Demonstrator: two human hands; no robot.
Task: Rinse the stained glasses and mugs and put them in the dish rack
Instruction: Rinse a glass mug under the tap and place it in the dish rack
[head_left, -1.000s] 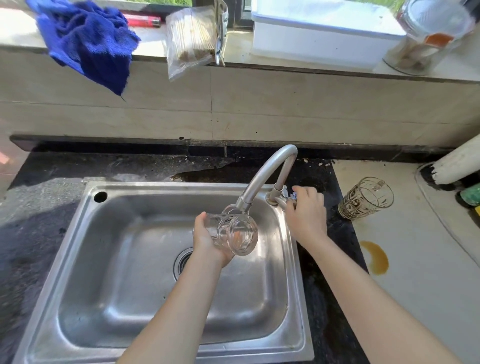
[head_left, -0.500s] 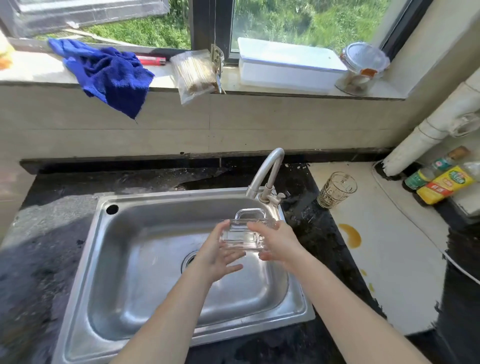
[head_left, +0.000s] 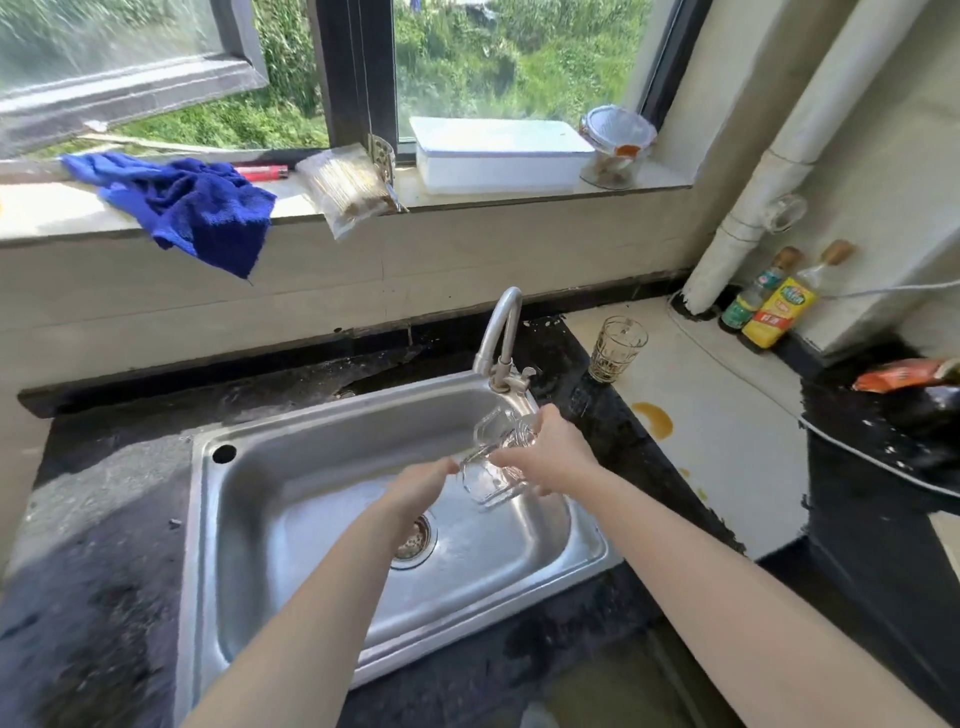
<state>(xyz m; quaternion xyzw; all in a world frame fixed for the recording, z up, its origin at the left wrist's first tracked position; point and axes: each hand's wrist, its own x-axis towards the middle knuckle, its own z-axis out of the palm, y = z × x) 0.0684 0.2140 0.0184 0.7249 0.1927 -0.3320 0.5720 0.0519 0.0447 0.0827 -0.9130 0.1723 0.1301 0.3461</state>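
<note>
A clear glass mug (head_left: 491, 462) with a handle hangs over the right half of the steel sink (head_left: 311, 499), below the tap (head_left: 501, 338). My right hand (head_left: 550, 452) grips the mug from the right side. My left hand (head_left: 421, 488) touches its left wall with the fingertips. A patterned glass (head_left: 615, 348) stands upright on the pale counter to the right of the tap. No dish rack is in view.
An orange spill (head_left: 655, 418) marks the pale counter near the sink. Two bottles (head_left: 769, 306) stand in the right corner by a white pipe. On the windowsill lie a blue cloth (head_left: 192, 208), a plastic bag, a white box (head_left: 498, 153) and a jar.
My right hand left the tap handle and took the mug. My left hand loosened to a fingertip touch. The mug shifted right, and the view rose toward the window.
</note>
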